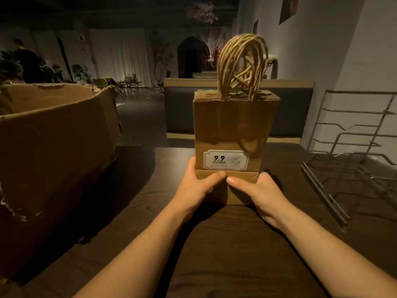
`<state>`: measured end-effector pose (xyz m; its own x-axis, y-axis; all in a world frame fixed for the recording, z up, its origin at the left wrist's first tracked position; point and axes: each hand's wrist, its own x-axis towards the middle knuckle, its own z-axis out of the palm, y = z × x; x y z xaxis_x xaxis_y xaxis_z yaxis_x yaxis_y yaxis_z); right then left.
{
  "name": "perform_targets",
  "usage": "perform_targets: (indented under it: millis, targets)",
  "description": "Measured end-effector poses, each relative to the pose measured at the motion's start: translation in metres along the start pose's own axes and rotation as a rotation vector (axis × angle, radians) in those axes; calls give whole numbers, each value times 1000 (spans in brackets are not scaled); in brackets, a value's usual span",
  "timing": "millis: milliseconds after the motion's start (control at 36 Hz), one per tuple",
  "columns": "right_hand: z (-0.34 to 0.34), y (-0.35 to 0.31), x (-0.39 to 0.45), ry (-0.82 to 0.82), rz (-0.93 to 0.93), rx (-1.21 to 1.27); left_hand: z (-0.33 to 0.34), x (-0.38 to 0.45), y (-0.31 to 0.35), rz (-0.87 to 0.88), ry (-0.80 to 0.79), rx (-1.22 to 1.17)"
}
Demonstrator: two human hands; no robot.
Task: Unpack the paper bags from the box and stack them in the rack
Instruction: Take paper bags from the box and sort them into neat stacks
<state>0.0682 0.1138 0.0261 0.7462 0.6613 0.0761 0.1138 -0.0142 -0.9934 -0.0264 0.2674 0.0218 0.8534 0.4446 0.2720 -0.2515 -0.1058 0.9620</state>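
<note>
Progress: early, wire rack [352, 147] holds no bags | bundle of paper bags [232, 134] upright above table [214, 244], between box [53, 130] and rack | left hand [199, 183], right hand [257, 188] both clamp its base | kraft paper matte, creased; twisted cord handles [242, 63]; torn corrugated box; thin metal rack.

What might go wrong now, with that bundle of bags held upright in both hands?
Both hands, left hand and right hand, grip only the bottom of the stack of paper bags, so the tall top might fan out or tip. The twine handles stick up loosely and might snag on the wire rack to the right. The rack looks light and might shift on the table.
</note>
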Motion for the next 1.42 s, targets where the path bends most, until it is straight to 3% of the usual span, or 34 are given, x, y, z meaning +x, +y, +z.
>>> perform_targets:
  millis: [139, 306, 556, 722, 1306, 1417]
  targets:
    - [6, 1, 4, 154, -4, 3, 5, -3, 2, 55, 19, -33]
    - [13, 3, 2, 207, -61, 21, 9, -5, 2, 73, 75, -36]
    - [16, -15, 2, 226, -113, 12, 10, -7, 24, 195, 114, -38]
    - [11, -2, -2, 217, 60, 23, 12, -9, 12, 106, 14, -18]
    - [13, -54, -10, 189, -123, 11, 12, 5, 49, 190, 115, 64]
    - [10, -55, -11, 218, -79, -2, 13, 8, 49, 188, 106, 102]
